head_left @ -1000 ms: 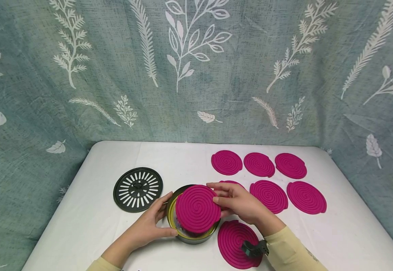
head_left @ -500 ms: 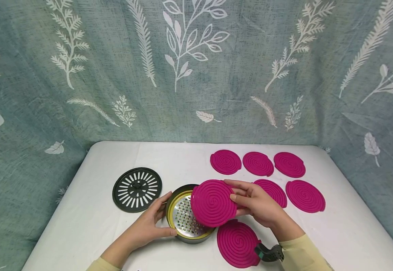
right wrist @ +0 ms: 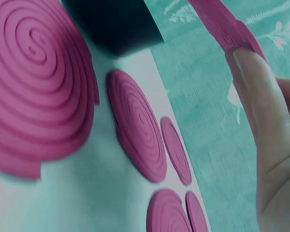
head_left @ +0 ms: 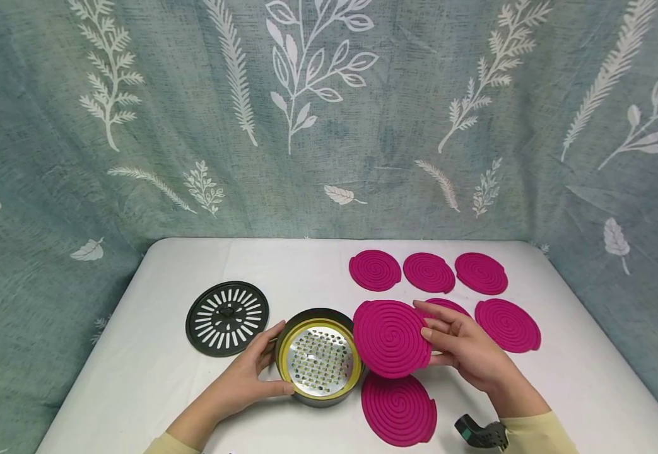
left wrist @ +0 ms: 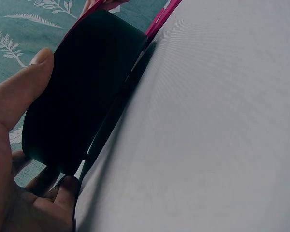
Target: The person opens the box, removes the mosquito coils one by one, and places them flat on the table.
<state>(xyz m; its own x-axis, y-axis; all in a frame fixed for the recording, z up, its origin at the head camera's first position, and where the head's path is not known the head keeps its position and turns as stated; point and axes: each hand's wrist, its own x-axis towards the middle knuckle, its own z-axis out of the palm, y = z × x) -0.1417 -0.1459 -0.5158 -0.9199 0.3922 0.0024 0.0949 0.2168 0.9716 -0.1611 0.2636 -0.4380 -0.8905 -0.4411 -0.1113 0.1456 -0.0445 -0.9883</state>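
Note:
A round dark container [head_left: 320, 402] stands on the table with a perforated metal grater plate [head_left: 320, 361] inside a yellow ring at its top. My left hand [head_left: 249, 381] grips its left side, thumb at the front rim and fingers round the far side; the left wrist view has the dark wall [left wrist: 87, 82] between thumb and fingers. Right of the container, my right hand [head_left: 467, 347] pinches a magenta spiral coaster [head_left: 391, 338] by its right edge. That coaster [right wrist: 229, 29] is off the table, tilted, and hides part of the others behind it.
Another spiral coaster [head_left: 399, 411] lies at the front, right of the container. Several more, including one coaster [head_left: 507, 325] at the right, lie in rows towards the back right. A black slotted disc [head_left: 227, 319] with a central knob lies left. Patterned cloth [head_left: 329, 126] hangs behind.
My right hand has carried the coaster from above the container to the right, uncovering the grater plate. My left hand keeps its grip on the container.

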